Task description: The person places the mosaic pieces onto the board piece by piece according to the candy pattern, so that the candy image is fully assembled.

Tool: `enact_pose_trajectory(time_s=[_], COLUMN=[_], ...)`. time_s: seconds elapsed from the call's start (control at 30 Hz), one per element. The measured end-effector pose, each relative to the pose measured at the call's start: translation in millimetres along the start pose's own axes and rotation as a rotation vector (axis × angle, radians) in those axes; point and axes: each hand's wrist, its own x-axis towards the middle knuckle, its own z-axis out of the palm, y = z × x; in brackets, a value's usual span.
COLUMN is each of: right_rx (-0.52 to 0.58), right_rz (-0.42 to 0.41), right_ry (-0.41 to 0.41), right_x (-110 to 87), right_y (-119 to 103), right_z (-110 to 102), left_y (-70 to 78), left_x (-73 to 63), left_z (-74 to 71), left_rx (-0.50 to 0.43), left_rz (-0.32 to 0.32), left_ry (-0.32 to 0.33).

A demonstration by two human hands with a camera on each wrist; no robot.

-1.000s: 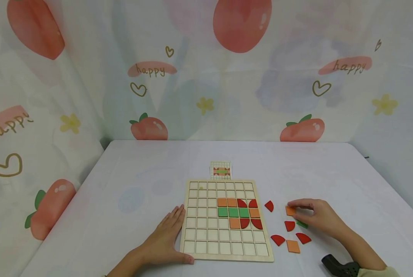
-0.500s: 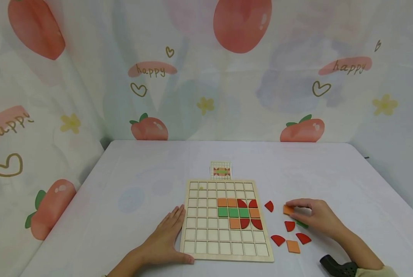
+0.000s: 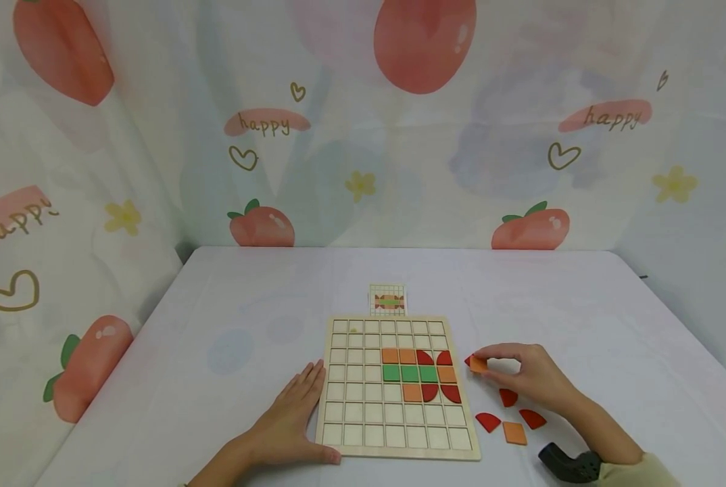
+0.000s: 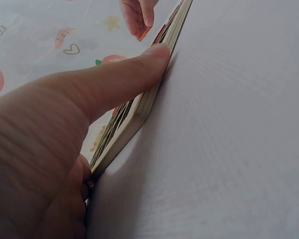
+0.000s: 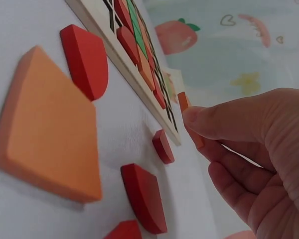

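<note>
Between thumb and fingertips, my right hand (image 3: 530, 372) pinches an orange square tile (image 5: 184, 103), held above the table just right of the board. In the head view this tile partly covers a red quarter-circle tile behind it. My left hand (image 3: 290, 419) rests along the left side of the wooden grid board (image 3: 399, 453), fingers straight, thumb against its front edge. Orange squares, green squares (image 3: 409, 373) and red quarter-circles fill several cells right of the board's middle. The left wrist view shows the thumb (image 4: 124, 82) lying on the board's edge.
Right of the board lie red quarter-circle tiles (image 3: 489, 423) and another orange square tile (image 3: 515, 433). A small pattern card (image 3: 389, 299) lies beyond the board's far edge. A black device (image 3: 572, 465) sits at the right wrist.
The right hand has lifted the orange tile and carried it left toward the board. The left hand and the board have stayed in place.
</note>
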Motion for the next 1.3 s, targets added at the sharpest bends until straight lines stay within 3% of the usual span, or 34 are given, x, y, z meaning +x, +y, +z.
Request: enact_pose_trajectory(time_s=[0.3, 0.53, 0.7, 0.93, 1.03, 1.3], right_rx=[0.019, 0.055, 0.094, 0.118, 0.140, 0.150], right_rz=[-0.046, -0.192, -0.264, -0.180, -0.182, -0.366], right_ry=[-0.024, -0.017, -0.058, -0.151, -0.163, -0.147], right_x=[9.5, 17.1, 22.5, 25.4, 26.4, 32.3], right_y=[-10.3, -16.6, -21.6, -31.6, -35.5, -42.1], right_z=[9.4, 18.9, 29.5, 37.6, 40.6, 52.8], left_y=[1.0, 2.1, 1.1, 0.1, -0.3, -0.6], left_x=[-0.4, 0.4, 0.2, 0.3, 0.6, 0.5], left_z=[-0.6, -1.3, -0.7, -0.2, 0.0, 0.4], left_rx=[-0.005, 0.001, 0.009, 0.008, 0.007, 0.010], left_rz=[0.003, -0.004, -0.010, -0.008, -0.006, 0.002], left_ry=[0.002, -0.010, -0.016, -0.013, -0.011, 0.000])
